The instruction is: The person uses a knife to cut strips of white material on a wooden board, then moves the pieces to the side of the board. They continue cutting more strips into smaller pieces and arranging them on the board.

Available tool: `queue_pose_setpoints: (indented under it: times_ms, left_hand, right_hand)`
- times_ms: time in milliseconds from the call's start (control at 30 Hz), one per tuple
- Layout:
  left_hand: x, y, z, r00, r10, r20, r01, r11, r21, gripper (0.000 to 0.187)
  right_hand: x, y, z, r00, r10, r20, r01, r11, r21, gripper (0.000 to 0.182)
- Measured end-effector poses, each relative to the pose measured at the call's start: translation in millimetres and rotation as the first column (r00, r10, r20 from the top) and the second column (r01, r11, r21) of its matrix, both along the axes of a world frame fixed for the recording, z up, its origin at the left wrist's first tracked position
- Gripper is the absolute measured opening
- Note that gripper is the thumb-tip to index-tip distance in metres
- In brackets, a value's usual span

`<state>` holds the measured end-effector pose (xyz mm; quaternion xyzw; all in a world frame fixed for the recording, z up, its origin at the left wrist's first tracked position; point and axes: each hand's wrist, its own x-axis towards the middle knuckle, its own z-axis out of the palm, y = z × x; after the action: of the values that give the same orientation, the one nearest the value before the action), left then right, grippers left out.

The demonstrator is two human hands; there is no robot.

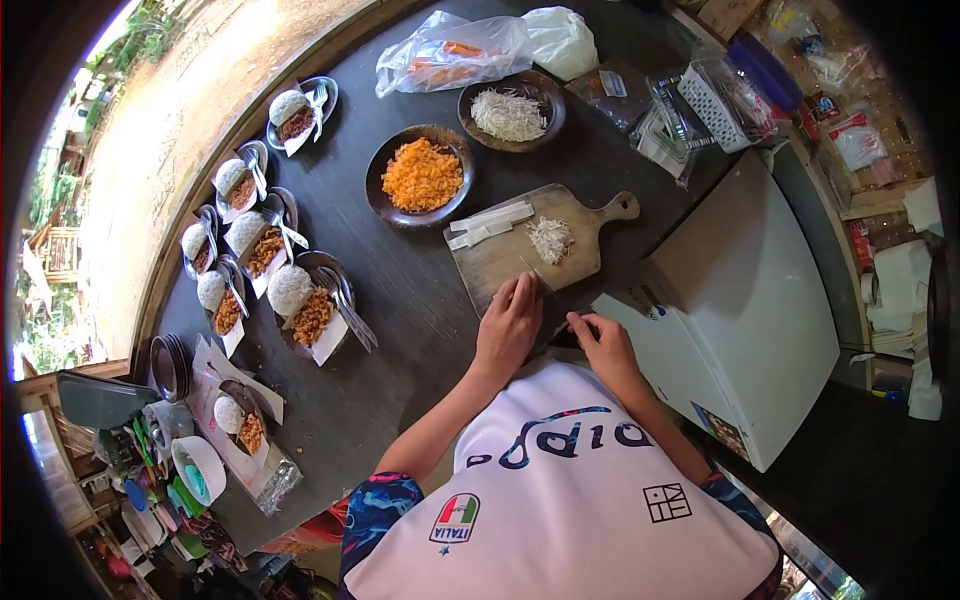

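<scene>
My left hand (508, 325) is closed, its bent fingertips pressed down at the near edge of a wooden cutting board (487, 270); whatever lies under them is mostly hidden. Close by on the right, my right hand (605, 348) is closed around a thin, dark, knife-like tool (562, 330), only partly visible beside the board. Flat white strips (490, 222) lie on the board's left side. A small heap of fine white shreds (550, 240) sits near the handle end.
Beyond the board stand a bowl of orange shreds (420, 175), a bowl of white shreds (508, 114) and plastic bags (455, 55). Several plates with rice mounds (290, 290), brown food and cutlery line the left side. A white fridge or freezer (745, 300) stands right, near plastic containers (712, 105).
</scene>
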<state>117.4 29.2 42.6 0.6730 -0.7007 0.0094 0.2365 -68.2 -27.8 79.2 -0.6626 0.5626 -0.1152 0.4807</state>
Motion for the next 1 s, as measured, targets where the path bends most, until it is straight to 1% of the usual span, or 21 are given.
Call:
queue_pose_setpoints:
  times_ms: [100, 167, 267, 367, 467, 567, 667, 767, 867, 1000]
  left_hand:
    - [-6.2, -0.5, -0.4, 0.997, 0.021, -0.070, -0.022, 1.000, -0.019, 0.042]
    - [-6.2, -0.2, 1.8, 0.996, 0.039, -0.076, -0.040, 0.999, -0.011, 0.043]
    - [-5.0, 2.7, -2.9, 0.999, 0.017, -0.038, -0.017, 1.000, -0.003, 0.049]
    - [-6.5, 2.5, -4.9, 0.996, 0.026, -0.083, -0.027, 1.000, -0.014, 0.049]
    - [-8.3, 2.4, 0.1, 0.994, 0.034, -0.103, -0.032, 0.999, 0.026, 0.048]
    - [-6.7, 3.1, -2.9, 0.997, 0.018, -0.069, -0.018, 1.000, 0.003, 0.049]
    - [-7.5, 2.7, 0.3, 0.998, 0.016, -0.055, -0.016, 1.000, 0.004, 0.048]
    - [-7.8, 2.5, 2.5, 0.998, 0.017, -0.066, -0.016, 0.999, 0.029, 0.048]
    - [-7.8, 3.4, 1.3, 0.996, 0.019, -0.086, -0.017, 1.000, 0.020, 0.048]
    - [-9.5, 2.4, -1.6, 0.989, 0.042, -0.140, -0.040, 0.999, 0.019, 0.047]
  right_hand:
    - [0.7, -2.5, -8.6, 1.000, -0.010, 0.018, 0.010, 1.000, -0.007, 0.053]
    - [9.5, -7.3, -6.6, 0.999, -0.015, 0.040, 0.014, 1.000, 0.021, 0.053]
    - [0.9, 0.3, -2.3, 1.000, 0.002, -0.004, -0.002, 1.000, 0.011, 0.054]
    - [-1.3, -1.7, -10.0, 1.000, 0.014, 0.023, -0.014, 1.000, -0.011, 0.056]
    - [6.4, -6.5, -7.8, 1.000, -0.008, 0.029, 0.007, 1.000, 0.030, 0.057]
    - [0.4, 2.3, -3.2, 1.000, 0.011, 0.011, -0.011, 0.999, -0.052, 0.059]
    - [-1.7, 1.1, -17.8, 1.000, -0.005, 0.021, 0.006, 0.999, -0.035, 0.060]
    - [7.3, -5.0, -8.2, 1.000, -0.021, 0.022, 0.020, 0.998, 0.057, 0.061]
    - [0.2, 3.8, -10.9, 1.000, -0.002, 0.031, 0.005, 0.997, -0.076, 0.061]
    - [2.9, -3.2, -9.5, 0.999, -0.015, 0.051, 0.015, 1.000, 0.000, 0.059]
